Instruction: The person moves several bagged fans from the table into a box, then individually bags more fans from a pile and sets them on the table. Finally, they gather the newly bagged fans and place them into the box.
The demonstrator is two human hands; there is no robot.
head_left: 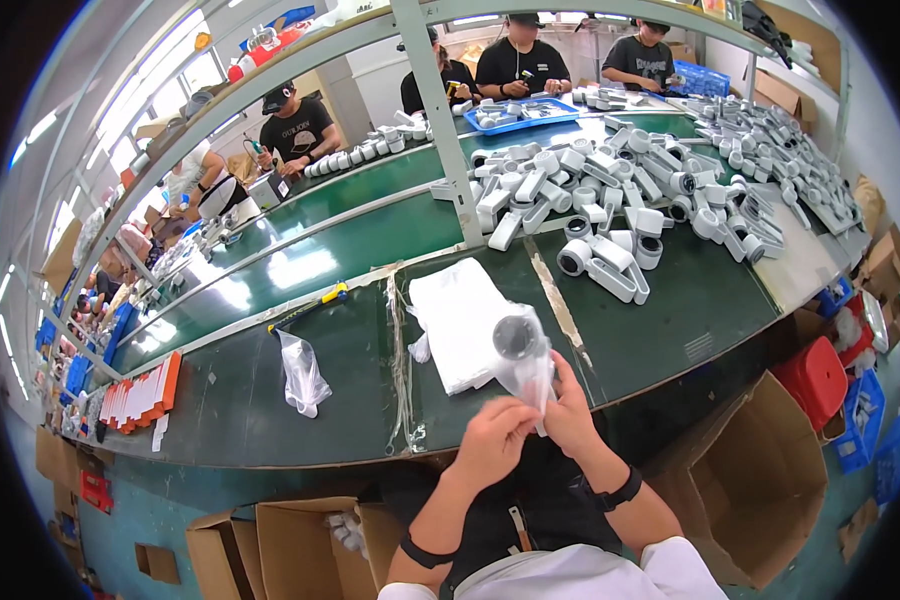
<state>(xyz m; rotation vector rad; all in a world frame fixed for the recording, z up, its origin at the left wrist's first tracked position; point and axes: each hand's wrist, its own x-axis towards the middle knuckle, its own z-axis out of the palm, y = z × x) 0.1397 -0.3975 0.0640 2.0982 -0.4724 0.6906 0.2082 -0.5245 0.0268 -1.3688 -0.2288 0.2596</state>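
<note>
Over the front edge of the bench I hold a clear plastic bag [532, 376] with a white handheld device inside. Its round dark-grey head [515, 337] points away from me. My right hand [570, 412] is closed around the bagged device's near end. The fingers of my left hand [495, 440] pinch the bag beside it; the exact grip is partly hidden. Just beyond my hands lies a stack of thin white bags [458, 322]. Farther left, another clear bag [302, 375] with something pale in it rests on the dark green bench top [240, 400].
A large heap of white devices [590, 185] covers the right back. A yellow-and-black tool [310, 305] and orange-and-white boxes [140, 398] lie left. Open cartons [760, 480] [310, 560] stand below the bench. A metal post [445, 130] rises ahead; several people work across the conveyor [300, 265].
</note>
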